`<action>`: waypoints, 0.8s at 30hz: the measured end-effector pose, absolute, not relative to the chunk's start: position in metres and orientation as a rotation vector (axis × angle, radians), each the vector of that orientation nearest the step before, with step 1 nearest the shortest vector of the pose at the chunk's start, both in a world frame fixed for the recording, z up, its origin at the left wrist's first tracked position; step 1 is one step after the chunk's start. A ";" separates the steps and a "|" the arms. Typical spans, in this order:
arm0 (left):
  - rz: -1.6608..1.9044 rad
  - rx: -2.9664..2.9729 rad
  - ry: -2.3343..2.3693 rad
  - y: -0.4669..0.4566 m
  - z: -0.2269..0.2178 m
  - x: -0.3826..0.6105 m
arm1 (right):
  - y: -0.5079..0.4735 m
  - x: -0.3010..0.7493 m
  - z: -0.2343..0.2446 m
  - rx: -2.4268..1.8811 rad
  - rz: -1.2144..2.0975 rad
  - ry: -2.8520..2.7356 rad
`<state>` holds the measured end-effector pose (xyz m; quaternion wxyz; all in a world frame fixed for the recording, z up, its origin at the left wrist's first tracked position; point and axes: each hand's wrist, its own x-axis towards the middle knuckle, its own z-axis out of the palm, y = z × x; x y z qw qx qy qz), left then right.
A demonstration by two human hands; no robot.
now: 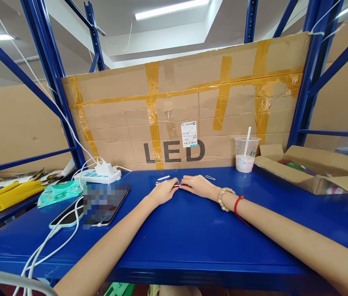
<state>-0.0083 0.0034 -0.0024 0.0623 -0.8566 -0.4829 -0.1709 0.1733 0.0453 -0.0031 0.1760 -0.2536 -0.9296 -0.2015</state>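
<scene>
My left hand (164, 191) and my right hand (199, 186) meet over the blue table, fingertips almost touching. Both have their fingers closed in a pinch on a slim red pen-like piece (176, 186); most of it is hidden by the fingers, so its exact kind is unclear. Just behind my left hand lies a slim blue and silver pen-like item (163, 179). A small silver wire loop, like a clip (210, 178), rests on the table beyond my right hand. A beaded bracelet and a red cord circle my right wrist.
Left of my hands are a tablet (120, 201), a phone (66, 216), white cables, a power strip (89, 176) and a green packet (59, 194). A plastic cup with a straw (245, 160) and an open cardboard box (312, 172) stand right. Taped cardboard (115, 127) closes the back.
</scene>
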 end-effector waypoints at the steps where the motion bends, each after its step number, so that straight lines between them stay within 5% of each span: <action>1: -0.517 -2.589 -1.459 0.003 -0.002 -0.008 | 0.045 0.173 -0.003 -0.719 -0.571 -2.633; 24: -0.516 -2.589 -1.473 0.003 -0.002 -0.008 | 0.044 0.173 -0.002 -0.724 -0.539 -2.637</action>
